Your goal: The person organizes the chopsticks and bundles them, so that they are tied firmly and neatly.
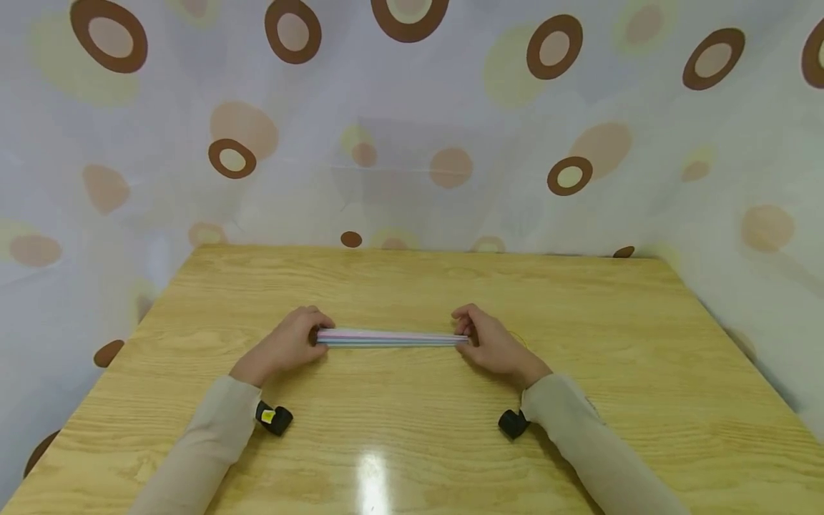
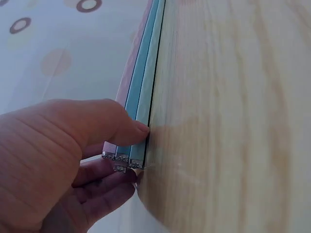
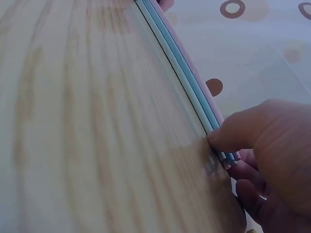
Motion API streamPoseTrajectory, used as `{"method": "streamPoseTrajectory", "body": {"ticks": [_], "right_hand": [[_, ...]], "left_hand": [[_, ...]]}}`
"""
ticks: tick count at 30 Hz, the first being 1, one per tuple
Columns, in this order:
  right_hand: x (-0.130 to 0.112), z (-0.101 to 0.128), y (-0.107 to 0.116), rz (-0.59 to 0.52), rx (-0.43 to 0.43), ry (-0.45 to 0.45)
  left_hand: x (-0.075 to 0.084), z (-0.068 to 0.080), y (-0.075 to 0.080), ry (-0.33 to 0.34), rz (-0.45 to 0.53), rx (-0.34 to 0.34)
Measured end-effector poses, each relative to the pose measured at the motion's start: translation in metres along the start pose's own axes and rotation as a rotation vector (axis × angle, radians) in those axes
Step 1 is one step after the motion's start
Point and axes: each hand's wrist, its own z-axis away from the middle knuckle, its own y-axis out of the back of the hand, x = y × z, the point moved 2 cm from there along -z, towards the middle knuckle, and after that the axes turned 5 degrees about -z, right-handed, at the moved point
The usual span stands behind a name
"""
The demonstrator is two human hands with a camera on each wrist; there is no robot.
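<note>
Left hand: the left hand (image 1: 291, 345) is seen left of centre in the head view, thumb and fingers closed round the left end of a bundle of sticks (image 1: 393, 337); in the left wrist view the thumb (image 2: 97, 124) is pressed on top of the bundle and the fingers are curled beneath its end.
Right hand: the right hand (image 1: 491, 343) is placed right of centre, its thumb and fingers pinched on the bundle's right end; in the right wrist view the thumb (image 3: 243, 128) is laid over the sticks.
Bundle of sticks: thin pastel pink and blue sticks (image 2: 141, 77) are held side by side, level, across the middle of the frame, just above or on the counter (image 1: 412, 443); contact cannot be told.
Counter: light wood grain is shown, with a glare spot low in the frame.
Sleeves: beige sleeves (image 1: 212, 436) are worn, with a small black device (image 1: 273, 418) at each wrist.
Backdrop: a pale curtain (image 1: 412, 129) with brown and yellow rings is hung behind the counter.
</note>
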Motion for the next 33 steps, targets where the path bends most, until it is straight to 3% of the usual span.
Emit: {"method": "streamPoseTrajectory", "body": {"ticks": [6, 9, 18, 24, 33], "right_hand": [[-0.001, -0.008, 0.000, 0.057, -0.017, 0.042], [-0.001, -0.011, 0.000, 0.101, -0.038, 0.057], [-0.011, -0.014, -0.001, 0.272, -0.101, 0.072], [-0.013, -0.011, 0.001, 0.323, -0.058, 0.044], [-0.016, -0.008, -0.003, 0.355, -0.069, 0.035]], "left_hand": [[-0.014, 0.001, -0.005, 0.073, 0.161, 0.008], [-0.016, 0.001, -0.006, 0.084, 0.197, 0.014], [-0.009, -0.005, -0.010, 0.074, 0.119, 0.032], [-0.002, -0.011, -0.010, 0.133, 0.080, 0.023], [0.000, -0.010, -0.012, 0.105, 0.084, 0.009]]}}
